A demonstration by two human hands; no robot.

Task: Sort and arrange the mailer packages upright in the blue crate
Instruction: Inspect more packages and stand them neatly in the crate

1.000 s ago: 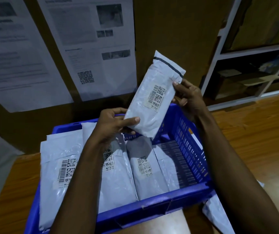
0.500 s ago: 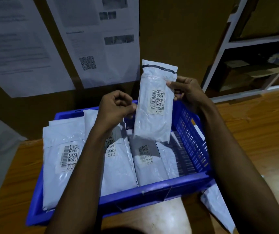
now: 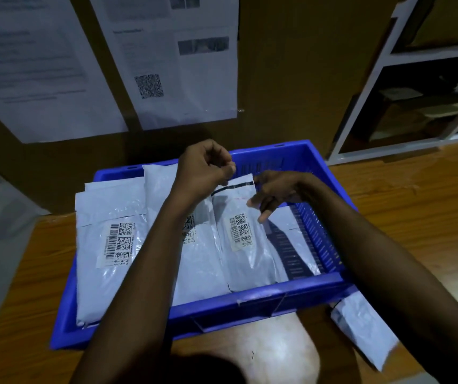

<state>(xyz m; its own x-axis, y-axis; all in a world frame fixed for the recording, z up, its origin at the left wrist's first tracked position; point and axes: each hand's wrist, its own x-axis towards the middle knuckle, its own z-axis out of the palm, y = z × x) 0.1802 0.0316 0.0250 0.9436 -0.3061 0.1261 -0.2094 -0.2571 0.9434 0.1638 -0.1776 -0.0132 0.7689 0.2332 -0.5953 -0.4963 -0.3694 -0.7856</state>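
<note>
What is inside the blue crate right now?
Inside the blue crate sit white mailers: a large left mailer, a middle mailer partly hidden by the left forearm, a dark-striped mailer, a flat right mailer. Whatever lies beneath them is covered.

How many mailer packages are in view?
5: left mailer, middle mailer and right mailer side by side in the blue crate; fourth mailer at its right end; fifth mailer on the table outside. Others may hide behind.

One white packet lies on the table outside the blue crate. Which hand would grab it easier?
Right, probably. The loose mailer lies beside the crate's right front corner, nearer the right hand; the left hand would have to cross over.
</note>
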